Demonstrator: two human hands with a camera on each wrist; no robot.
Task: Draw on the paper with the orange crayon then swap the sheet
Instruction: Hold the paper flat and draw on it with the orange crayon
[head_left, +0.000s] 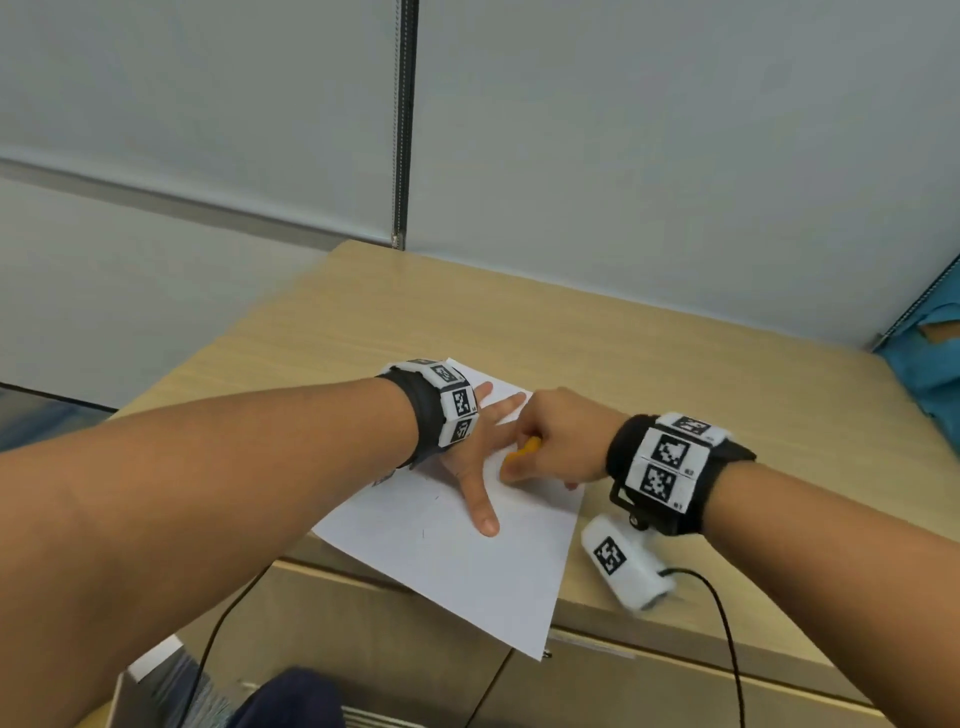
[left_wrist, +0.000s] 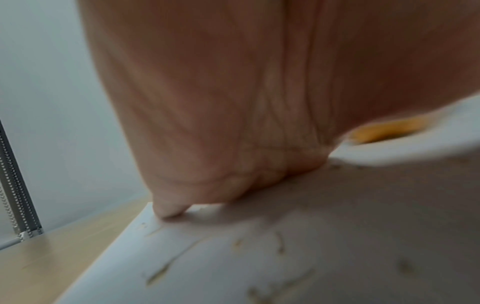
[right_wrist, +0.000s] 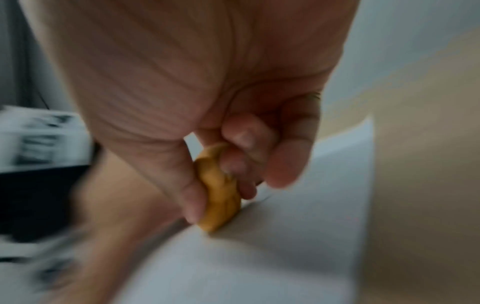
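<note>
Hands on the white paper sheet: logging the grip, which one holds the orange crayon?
The right hand pinches the stubby orange crayon; the left hand lies flat with fingers spread on the white paper sheet.

The crayon (head_left: 524, 451) is orange. The paper (head_left: 457, 566) is white with small dark marks. The table (head_left: 675, 364) is light wood with fine grain. Both wristbands (head_left: 670, 467) are black, carrying white tags with black square patterns.

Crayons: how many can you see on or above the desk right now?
1. The orange crayon is gripped in the right hand, tip down on the paper, beside the flat left hand. Others may be hidden under the hands.
</note>
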